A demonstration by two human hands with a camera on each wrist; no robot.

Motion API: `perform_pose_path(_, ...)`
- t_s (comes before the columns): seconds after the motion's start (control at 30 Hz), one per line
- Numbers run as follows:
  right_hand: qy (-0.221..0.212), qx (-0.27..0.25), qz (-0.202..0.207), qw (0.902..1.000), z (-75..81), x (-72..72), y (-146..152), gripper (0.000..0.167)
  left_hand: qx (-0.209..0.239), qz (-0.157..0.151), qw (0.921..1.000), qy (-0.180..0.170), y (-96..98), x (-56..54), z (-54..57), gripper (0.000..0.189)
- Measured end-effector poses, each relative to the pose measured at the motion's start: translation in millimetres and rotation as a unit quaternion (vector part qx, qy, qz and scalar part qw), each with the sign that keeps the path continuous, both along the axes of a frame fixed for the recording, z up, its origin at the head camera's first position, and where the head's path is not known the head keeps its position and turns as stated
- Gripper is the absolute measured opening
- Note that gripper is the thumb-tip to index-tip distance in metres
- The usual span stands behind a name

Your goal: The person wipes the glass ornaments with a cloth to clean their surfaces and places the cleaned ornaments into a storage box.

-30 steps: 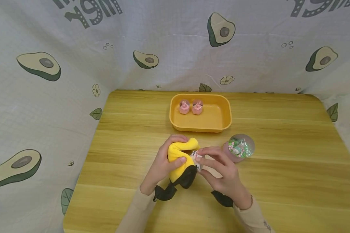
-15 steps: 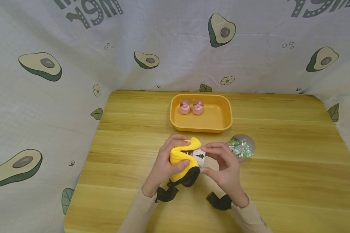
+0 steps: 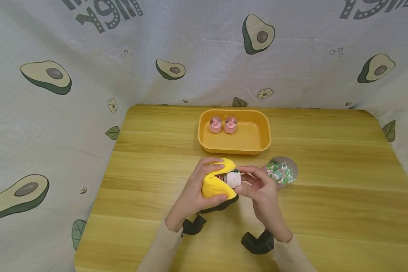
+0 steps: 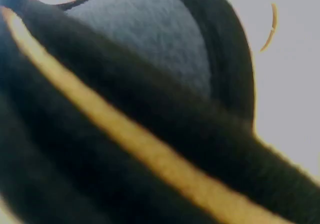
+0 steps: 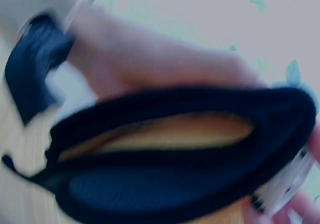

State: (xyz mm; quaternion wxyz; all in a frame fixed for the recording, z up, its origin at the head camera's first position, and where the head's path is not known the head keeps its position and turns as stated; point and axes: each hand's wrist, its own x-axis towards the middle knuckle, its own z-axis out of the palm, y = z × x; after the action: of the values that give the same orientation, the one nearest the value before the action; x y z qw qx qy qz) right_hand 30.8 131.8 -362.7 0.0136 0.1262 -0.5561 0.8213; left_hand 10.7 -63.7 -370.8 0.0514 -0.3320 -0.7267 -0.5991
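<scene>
My left hand (image 3: 190, 194) grips a yellow fleecy cloth (image 3: 215, 187) with black backing, its fingers above and thumb below. The cloth is folded round one end of a small snow globe (image 3: 234, 179) with a white base. My right hand (image 3: 264, 192) pinches that base from the right. Red-and-white detail shows inside the fold; most of the dome is hidden. The right wrist view shows the dark backing (image 5: 165, 184) doubled over, with the white base (image 5: 285, 186) at its edge. Dark cloth with a grey patch (image 4: 145, 38) fills much of the left wrist view.
An orange-yellow tray (image 3: 251, 141) behind the hands holds two small pink snow globes, one left (image 3: 215, 124) and one right (image 3: 230, 125). A larger snow globe (image 3: 282, 172) stands beside my right hand. All rest on a wooden table (image 3: 343, 189), with an avocado-print curtain (image 3: 210, 45) behind.
The small snow globe has turned, its printed tree shifting toward the top of the base. My left hand and the cloth have shifted slightly right, and the cloth's black side has tilted under.
</scene>
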Motion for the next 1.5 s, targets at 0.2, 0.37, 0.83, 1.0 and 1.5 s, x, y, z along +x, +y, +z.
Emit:
perform_pose_path(0.2,-0.131,0.023,0.019,0.9909,7.1,-0.5,2,0.026,-0.011,0.020,0.9993,0.029,2.6,-0.4,-5.1,0.060)
perform_pose_path(0.37,-0.113,0.056,0.020,0.9918,7.9,-0.2,0,0.030,0.019,0.034,0.9980,0.049,3.2,-2.8,-7.9,0.048)
perform_pose_path(0.83,0.194,0.144,-0.031,0.9698,-0.2,-2.1,-3,0.043,0.064,0.018,0.9978,-0.002,-0.1,-8.8,-4.3,0.038)
perform_pose_path(1.0,0.372,0.223,-0.103,0.8951,-2.4,-7.9,-8,0.039,0.087,0.003,0.9954,-0.041,-3.0,-9.0,-2.7,0.035)
perform_pose_path(1.5,0.496,0.231,-0.145,0.8242,2.8,-17.3,-11,0.026,0.097,0.012,0.9939,-0.051,-1.8,-5.6,2.2,0.032)
